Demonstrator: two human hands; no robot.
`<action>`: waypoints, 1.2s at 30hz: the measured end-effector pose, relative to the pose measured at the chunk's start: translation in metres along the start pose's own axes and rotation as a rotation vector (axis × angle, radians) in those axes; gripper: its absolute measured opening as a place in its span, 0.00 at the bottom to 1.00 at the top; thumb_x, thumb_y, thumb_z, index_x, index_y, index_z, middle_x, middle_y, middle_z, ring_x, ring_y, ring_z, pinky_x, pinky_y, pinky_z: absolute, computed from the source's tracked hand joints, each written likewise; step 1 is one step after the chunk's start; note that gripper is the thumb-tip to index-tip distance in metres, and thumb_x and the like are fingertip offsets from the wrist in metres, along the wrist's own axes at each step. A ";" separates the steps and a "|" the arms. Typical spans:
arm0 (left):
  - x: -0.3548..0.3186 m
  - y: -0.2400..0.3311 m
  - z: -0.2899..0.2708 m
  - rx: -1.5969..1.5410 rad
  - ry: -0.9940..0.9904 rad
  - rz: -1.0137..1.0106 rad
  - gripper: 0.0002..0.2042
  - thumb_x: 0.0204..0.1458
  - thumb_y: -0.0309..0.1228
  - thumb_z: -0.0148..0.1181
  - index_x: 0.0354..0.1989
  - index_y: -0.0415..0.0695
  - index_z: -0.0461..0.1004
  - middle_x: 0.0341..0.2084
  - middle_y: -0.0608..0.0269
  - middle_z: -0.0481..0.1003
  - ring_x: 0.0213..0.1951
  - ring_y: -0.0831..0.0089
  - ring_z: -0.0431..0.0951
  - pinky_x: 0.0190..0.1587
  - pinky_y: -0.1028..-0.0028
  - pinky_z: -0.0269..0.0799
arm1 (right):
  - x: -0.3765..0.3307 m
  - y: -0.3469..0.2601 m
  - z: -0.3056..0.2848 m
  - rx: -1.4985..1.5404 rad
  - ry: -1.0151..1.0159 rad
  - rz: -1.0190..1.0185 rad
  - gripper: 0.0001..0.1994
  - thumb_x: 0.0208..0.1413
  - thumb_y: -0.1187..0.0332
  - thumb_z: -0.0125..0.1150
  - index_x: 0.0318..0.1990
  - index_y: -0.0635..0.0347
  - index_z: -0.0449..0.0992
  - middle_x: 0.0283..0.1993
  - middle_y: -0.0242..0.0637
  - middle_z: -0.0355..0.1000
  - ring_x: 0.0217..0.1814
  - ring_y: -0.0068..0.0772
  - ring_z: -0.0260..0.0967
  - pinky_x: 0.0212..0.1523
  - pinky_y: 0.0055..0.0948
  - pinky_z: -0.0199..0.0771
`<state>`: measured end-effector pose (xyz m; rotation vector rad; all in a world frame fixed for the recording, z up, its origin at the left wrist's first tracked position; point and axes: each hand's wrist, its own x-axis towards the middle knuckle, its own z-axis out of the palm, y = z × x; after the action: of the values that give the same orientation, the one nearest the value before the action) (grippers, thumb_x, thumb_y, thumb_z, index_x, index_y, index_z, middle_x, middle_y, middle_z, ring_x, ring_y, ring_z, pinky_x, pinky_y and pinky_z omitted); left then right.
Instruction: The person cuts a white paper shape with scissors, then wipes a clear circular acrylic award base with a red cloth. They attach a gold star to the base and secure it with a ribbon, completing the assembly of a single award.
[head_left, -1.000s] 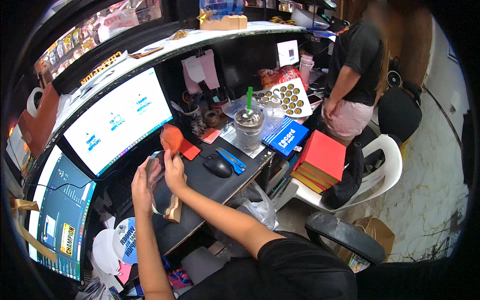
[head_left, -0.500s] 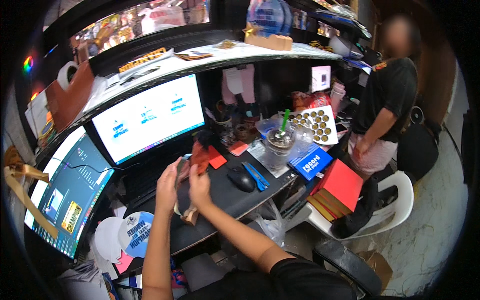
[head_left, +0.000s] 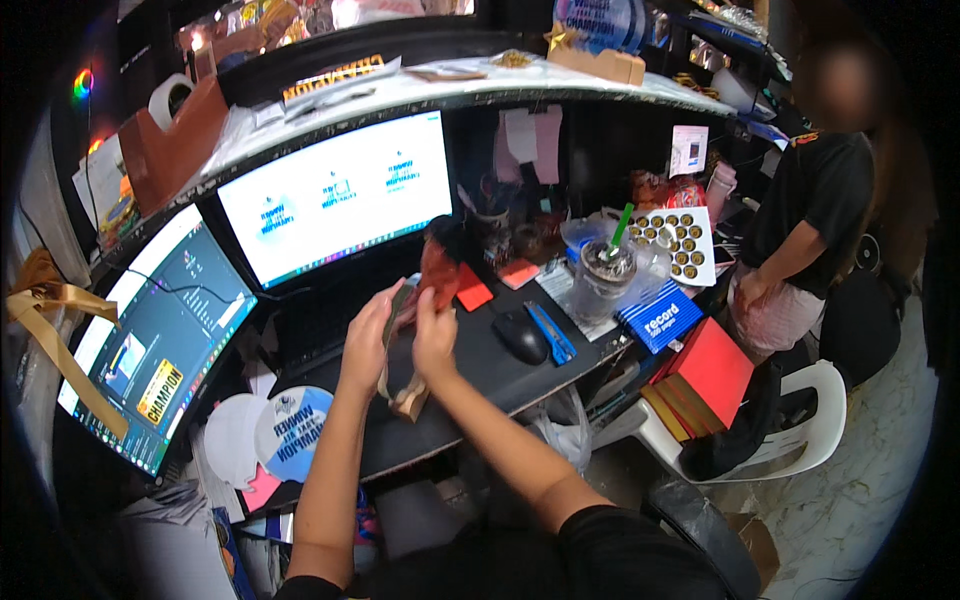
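Over the front of the black desk, both my hands are raised close together. My right hand (head_left: 434, 340) is closed around a reddish-brown piece with a black upper end (head_left: 438, 272); its exact kind does not show. My left hand (head_left: 372, 338) is closed on a narrow dark greenish strip (head_left: 399, 303) that stands up beside the thumb. Below the hands a pale tan band hangs down to a small wood-coloured piece (head_left: 408, 403) near the desk's front edge. What lies between the palms is partly hidden.
Two lit monitors (head_left: 335, 195) stand behind and left. Rightward are a mouse (head_left: 520, 338), a blue cutter (head_left: 550, 333), a plastic cup with green straw (head_left: 605, 275) and a blue book (head_left: 660, 316). Red boxes (head_left: 705, 375) sit on a white chair; a person (head_left: 815, 220) stands beyond.
The whole scene has shifted right and slightly up in view. My hands keep their place over the desk, and the greenish strip shows more plainly. Graphics on the upper monitor look different.
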<state>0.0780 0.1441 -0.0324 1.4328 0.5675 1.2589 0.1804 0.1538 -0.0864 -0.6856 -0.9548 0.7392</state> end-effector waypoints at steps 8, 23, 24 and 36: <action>0.001 0.001 0.000 -0.104 0.017 -0.099 0.23 0.66 0.37 0.41 0.62 0.32 0.63 0.55 0.48 0.70 0.57 0.61 0.71 0.62 0.67 0.62 | -0.117 -0.052 0.031 -0.260 -0.166 -0.232 0.25 0.64 0.74 0.42 0.68 0.71 0.51 0.74 0.52 0.44 0.78 0.49 0.33 0.72 0.40 0.35; -0.002 -0.006 0.002 -0.105 0.031 -0.028 0.34 0.65 0.54 0.32 0.61 0.31 0.63 0.55 0.50 0.70 0.58 0.63 0.70 0.62 0.65 0.62 | 0.013 -0.010 -0.010 -0.139 0.004 -0.157 0.22 0.68 0.57 0.43 0.57 0.66 0.68 0.54 0.38 0.70 0.55 0.28 0.66 0.56 0.28 0.64; -0.004 -0.010 0.000 -0.137 0.096 -0.081 0.35 0.65 0.55 0.31 0.61 0.33 0.64 0.55 0.52 0.70 0.58 0.64 0.70 0.62 0.66 0.62 | 0.003 -0.018 -0.001 -0.180 0.024 -0.301 0.19 0.67 0.63 0.43 0.57 0.66 0.68 0.60 0.43 0.66 0.64 0.32 0.61 0.61 0.29 0.60; -0.004 -0.012 -0.004 -0.012 -0.075 0.094 0.44 0.59 0.64 0.28 0.63 0.30 0.60 0.57 0.48 0.68 0.59 0.61 0.68 0.65 0.65 0.58 | 0.026 -0.002 -0.007 -0.336 0.093 -0.203 0.17 0.65 0.64 0.45 0.51 0.68 0.72 0.49 0.52 0.70 0.57 0.54 0.63 0.61 0.42 0.58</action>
<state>0.0768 0.1455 -0.0460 1.5051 0.4458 1.2735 0.1970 0.1724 -0.0755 -0.8921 -1.0563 0.3674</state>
